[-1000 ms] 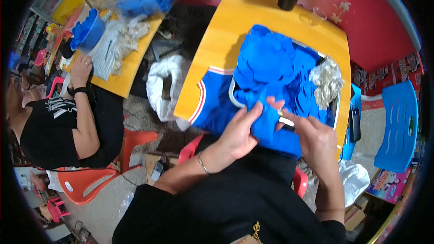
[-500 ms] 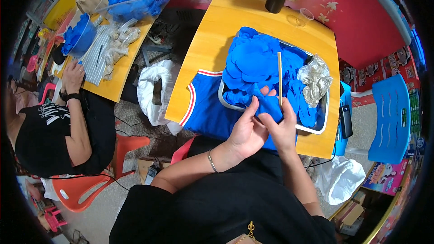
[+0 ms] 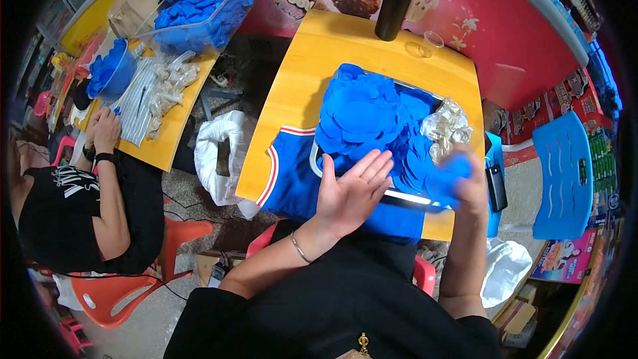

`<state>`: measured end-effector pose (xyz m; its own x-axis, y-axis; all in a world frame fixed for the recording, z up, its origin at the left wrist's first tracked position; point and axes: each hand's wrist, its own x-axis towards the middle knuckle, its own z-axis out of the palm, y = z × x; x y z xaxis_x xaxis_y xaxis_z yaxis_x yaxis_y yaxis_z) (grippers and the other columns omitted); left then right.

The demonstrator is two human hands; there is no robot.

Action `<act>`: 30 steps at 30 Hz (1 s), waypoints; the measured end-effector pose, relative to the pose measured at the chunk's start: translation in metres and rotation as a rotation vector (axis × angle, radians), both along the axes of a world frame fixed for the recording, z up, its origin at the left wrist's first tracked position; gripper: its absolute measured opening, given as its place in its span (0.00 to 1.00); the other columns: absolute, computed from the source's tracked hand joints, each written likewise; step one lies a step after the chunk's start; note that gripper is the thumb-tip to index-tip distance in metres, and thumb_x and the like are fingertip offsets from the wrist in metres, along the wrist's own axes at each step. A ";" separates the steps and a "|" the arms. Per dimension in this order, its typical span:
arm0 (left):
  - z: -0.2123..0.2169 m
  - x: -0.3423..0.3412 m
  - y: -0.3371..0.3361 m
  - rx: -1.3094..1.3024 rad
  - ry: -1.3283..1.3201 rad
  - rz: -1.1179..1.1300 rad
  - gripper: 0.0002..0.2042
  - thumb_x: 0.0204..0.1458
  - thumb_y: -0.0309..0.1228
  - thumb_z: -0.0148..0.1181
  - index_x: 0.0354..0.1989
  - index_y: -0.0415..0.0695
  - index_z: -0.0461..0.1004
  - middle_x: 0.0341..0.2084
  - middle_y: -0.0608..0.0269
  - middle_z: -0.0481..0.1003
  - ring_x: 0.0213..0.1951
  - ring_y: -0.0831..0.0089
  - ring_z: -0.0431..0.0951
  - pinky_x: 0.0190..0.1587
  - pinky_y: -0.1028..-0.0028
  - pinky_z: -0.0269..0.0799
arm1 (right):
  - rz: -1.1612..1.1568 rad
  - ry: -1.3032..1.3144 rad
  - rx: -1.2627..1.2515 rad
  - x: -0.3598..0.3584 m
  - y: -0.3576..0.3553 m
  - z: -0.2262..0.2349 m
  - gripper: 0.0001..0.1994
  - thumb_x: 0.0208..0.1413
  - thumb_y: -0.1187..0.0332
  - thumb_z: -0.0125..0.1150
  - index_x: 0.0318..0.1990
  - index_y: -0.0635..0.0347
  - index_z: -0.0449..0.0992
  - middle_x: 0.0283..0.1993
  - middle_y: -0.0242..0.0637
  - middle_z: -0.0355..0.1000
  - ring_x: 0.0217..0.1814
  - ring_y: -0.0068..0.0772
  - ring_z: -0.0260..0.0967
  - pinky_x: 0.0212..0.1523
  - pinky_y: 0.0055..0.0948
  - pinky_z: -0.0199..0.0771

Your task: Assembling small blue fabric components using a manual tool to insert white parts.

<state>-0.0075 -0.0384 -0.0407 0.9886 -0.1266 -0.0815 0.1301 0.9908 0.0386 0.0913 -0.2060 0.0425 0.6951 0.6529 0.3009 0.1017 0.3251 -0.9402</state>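
My left hand (image 3: 355, 191) is open, palm up and fingers stretched out, above the near edge of a metal tray (image 3: 407, 197). Nothing lies on its palm. My right hand (image 3: 473, 183), smeared by motion, is at the tray's near right corner, closed on a blurred blue piece (image 3: 444, 183) of thin, cloth-like material. Inside the tray is a heap of round blue pieces (image 3: 359, 106), many overlapping in stacks. A crumpled, shiny plastic bag (image 3: 448, 125) rests at the tray's right side. The light wooden stick from the earlier frame cannot be seen.
A blue garment with striped trim (image 3: 290, 169) lies under the tray on the yellow table (image 3: 286, 90). A black flask (image 3: 395, 8) and a clear cup (image 3: 430, 43) stand at the back. To the left, a person (image 3: 83, 213) sits at another table beside a bin of blue pieces (image 3: 199, 20).
My hands have come apart. The right moved right with a blue piece; the left turned palm up and let go. The stick is out of sight. The view shifted slightly.
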 end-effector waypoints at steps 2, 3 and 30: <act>0.004 0.002 0.000 0.020 -0.063 -0.003 0.45 0.52 0.67 0.21 0.67 0.39 0.44 0.66 0.55 0.49 0.68 0.67 0.45 0.68 0.67 0.36 | 0.295 -0.095 -0.116 0.015 0.009 -0.006 0.13 0.46 0.64 0.65 0.34 0.65 0.72 0.24 0.34 0.71 0.28 0.33 0.71 0.26 0.32 0.68; 0.009 -0.001 0.001 -0.016 -0.040 -0.034 0.45 0.52 0.67 0.20 0.67 0.40 0.38 0.68 0.55 0.42 0.69 0.67 0.40 0.68 0.68 0.35 | -0.018 -0.543 -0.531 0.010 0.016 -0.009 0.13 0.46 0.66 0.66 0.33 0.65 0.72 0.24 0.35 0.72 0.26 0.36 0.70 0.26 0.32 0.68; 0.004 0.003 0.011 0.631 0.078 -0.059 0.13 0.58 0.26 0.51 0.51 0.40 0.68 0.40 0.66 0.72 0.43 0.78 0.73 0.50 0.72 0.73 | -0.125 0.045 -0.601 0.002 0.013 -0.032 0.10 0.55 0.64 0.59 0.35 0.62 0.72 0.29 0.26 0.66 0.32 0.15 0.59 0.31 0.19 0.61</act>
<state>-0.0050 -0.0271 -0.0369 0.9696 -0.0848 -0.2297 0.2098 0.7713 0.6009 0.0937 -0.1927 0.0100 0.7811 0.6116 -0.1259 0.0609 -0.2753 -0.9594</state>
